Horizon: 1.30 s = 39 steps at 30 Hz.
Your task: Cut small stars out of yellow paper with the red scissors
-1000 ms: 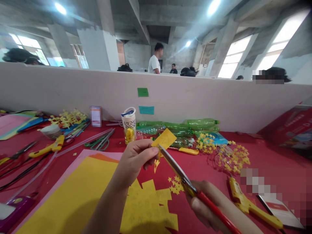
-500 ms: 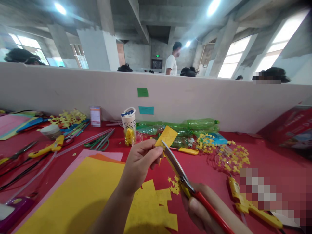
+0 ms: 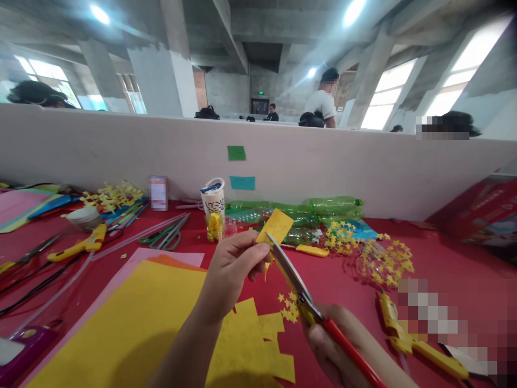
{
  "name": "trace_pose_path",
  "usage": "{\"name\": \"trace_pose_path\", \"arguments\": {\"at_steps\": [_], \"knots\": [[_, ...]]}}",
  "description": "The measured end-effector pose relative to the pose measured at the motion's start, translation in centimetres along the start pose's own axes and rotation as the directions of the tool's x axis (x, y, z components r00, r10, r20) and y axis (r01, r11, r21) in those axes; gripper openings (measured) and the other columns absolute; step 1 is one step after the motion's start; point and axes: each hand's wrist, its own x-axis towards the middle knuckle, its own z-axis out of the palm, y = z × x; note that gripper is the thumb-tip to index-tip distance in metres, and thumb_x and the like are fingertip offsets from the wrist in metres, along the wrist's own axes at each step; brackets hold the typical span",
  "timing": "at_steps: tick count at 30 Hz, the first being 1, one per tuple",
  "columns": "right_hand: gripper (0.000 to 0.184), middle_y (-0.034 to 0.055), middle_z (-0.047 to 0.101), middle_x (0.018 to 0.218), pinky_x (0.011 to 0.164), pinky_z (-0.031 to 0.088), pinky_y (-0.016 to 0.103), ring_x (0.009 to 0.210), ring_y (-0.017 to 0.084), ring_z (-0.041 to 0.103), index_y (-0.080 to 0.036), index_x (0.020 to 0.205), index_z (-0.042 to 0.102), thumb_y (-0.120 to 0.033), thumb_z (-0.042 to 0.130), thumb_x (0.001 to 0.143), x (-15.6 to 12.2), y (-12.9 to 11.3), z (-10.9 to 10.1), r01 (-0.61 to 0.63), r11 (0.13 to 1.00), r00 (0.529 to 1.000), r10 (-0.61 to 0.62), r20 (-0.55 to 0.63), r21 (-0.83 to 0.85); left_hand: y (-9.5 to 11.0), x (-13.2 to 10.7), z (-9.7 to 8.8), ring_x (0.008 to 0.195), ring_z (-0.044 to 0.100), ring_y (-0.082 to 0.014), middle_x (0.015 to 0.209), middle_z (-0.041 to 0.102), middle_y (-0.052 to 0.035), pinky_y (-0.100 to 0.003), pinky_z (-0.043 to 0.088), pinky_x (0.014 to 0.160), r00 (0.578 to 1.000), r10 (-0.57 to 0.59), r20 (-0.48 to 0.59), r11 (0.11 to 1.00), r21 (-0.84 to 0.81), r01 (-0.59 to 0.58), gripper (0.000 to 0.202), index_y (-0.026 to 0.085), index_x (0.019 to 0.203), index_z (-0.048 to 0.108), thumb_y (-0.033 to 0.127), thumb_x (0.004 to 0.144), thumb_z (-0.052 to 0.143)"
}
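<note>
My left hand (image 3: 236,258) pinches a small yellow paper piece (image 3: 278,223) between thumb and fingers, and a faint drawn outline shows on it. In my right hand (image 3: 335,339) is a pair of red-handled scissors (image 3: 297,277), its blades pointing up and left at the paper's lower edge. Below the blades lie several little cut yellow stars (image 3: 288,307). Partly behind my left forearm are large yellow sheets (image 3: 153,318), with notched yellow paper pieces (image 3: 258,345) beside them.
Green plastic bottles (image 3: 335,205) and a patterned cup (image 3: 213,199) stand along the white partition (image 3: 121,145). More yellow stars (image 3: 385,261) lie right, near a yellow glue gun (image 3: 404,334). Another glue gun (image 3: 81,245) and green-handled scissors (image 3: 167,234) are left.
My hands, the paper and the scissors have barely shifted. Beyond the partition, a person in a white shirt has moved to the right, and another person has come into sight behind.
</note>
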Motion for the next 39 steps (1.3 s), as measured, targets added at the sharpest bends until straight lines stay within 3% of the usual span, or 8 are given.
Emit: {"name": "trace_pose_path", "arguments": {"at_steps": [11,16,23,29,32,36,39], "knots": [[0.057,-0.007,0.043,0.042,0.034,0.018,0.02,0.033,0.004,0.034,-0.021,0.064,0.038,-0.076,0.036,0.079,0.4,0.5,0.0,-0.001,1.0,1.0,0.001,-0.009,-0.005,-0.1,0.2,-0.6,0.052,0.046,-0.0089,0.057,0.054,0.0014,-0.022,0.035,0.048,0.998,0.07,0.0,0.996,-0.057,-0.07,0.021,0.018,0.063,0.061,0.02,0.083,0.054],[0.058,-0.0064,0.044,0.044,0.035,0.02,0.02,0.035,0.005,0.036,-0.02,0.066,0.04,-0.077,0.035,0.078,0.3,0.3,0.0,-0.005,1.0,1.0,0.005,-0.002,-0.004,0.3,0.3,-0.5,0.054,0.048,-0.0087,0.062,0.055,0.0011,-0.023,0.038,0.053,0.993,0.116,-0.022,0.993,-0.022,-0.116,0.021,0.017,0.065,0.061,0.018,0.084,0.052],[0.06,-0.0049,0.045,0.051,0.039,0.027,0.019,0.042,0.006,0.039,-0.02,0.067,0.039,-0.08,0.04,0.074,0.1,0.1,-0.7,0.034,0.999,0.998,-0.035,0.052,0.028,0.6,0.5,-1.1,0.052,0.048,-0.0092,0.057,0.051,0.0014,-0.022,0.038,0.048,0.996,0.088,0.024,0.994,0.061,-0.089,0.022,0.018,0.063,0.059,0.02,0.083,0.053],[0.054,-0.0067,0.044,0.045,0.036,0.019,0.02,0.035,0.004,0.034,-0.02,0.065,0.039,-0.072,0.04,0.081,0.3,0.4,-0.6,-0.008,1.0,0.998,0.007,0.066,0.012,0.7,0.6,-1.6,0.051,0.047,-0.0083,0.058,0.052,0.0012,-0.021,0.039,0.047,0.995,0.061,0.073,0.995,0.078,-0.066,0.02,0.017,0.064,0.06,0.019,0.082,0.052],[0.054,-0.0074,0.042,0.042,0.035,0.018,0.02,0.032,0.005,0.032,-0.022,0.064,0.036,-0.074,0.04,0.079,0.4,0.4,-0.3,-0.031,0.999,0.999,0.031,0.025,0.007,0.7,0.6,-1.5,0.052,0.047,-0.0093,0.058,0.052,0.001,-0.021,0.038,0.047,0.998,0.053,0.035,0.997,0.059,-0.055,0.017,0.018,0.067,0.059,0.022,0.083,0.054],[0.057,-0.0074,0.04,0.042,0.035,0.021,0.019,0.033,0.006,0.032,-0.022,0.065,0.035,-0.078,0.035,0.077,0.4,0.9,0.0,-0.041,0.998,0.991,0.045,-0.124,0.039,0.9,0.3,-1.2,0.05,0.041,-0.0085,0.055,0.049,0.0024,-0.02,0.031,0.044,0.993,0.081,-0.083,0.995,0.06,-0.076,0.016,0.019,0.069,0.057,0.026,0.083,0.054],[0.058,-0.0076,0.04,0.043,0.037,0.023,0.018,0.035,0.006,0.032,-0.022,0.066,0.036,-0.08,0.034,0.076,0.3,1.1,0.1,-0.045,0.997,0.986,0.055,-0.159,0.068,1.0,-0.1,-0.9,0.045,0.037,-0.0074,0.049,0.046,0.0024,-0.02,0.026,0.04,0.999,0.038,0.036,0.993,0.11,-0.042,0.027,0.018,0.062,0.06,0.031,0.085,0.053]]}}
